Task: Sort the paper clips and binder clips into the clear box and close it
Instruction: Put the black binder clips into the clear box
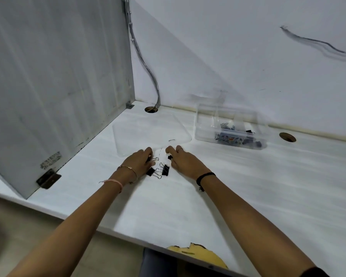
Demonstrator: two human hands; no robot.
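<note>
This looks like an office workstation. A white desk sits against a white wall, with a grey partition panel fixed along its left side by metal brackets. Two round cable holes pierce the desktop near the wall, and a bundle of grey cables runs down into one. Black binder clips lie on the desk.

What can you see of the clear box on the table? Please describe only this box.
The clear box is see-through plastic, rectangular with rounded corners, open on top. It stands upright on the white table near the back wall, right of both hands. Inside lie paper clips and black binder clips; a flowered pattern shows at its front. Its lid lies apart.
</note>
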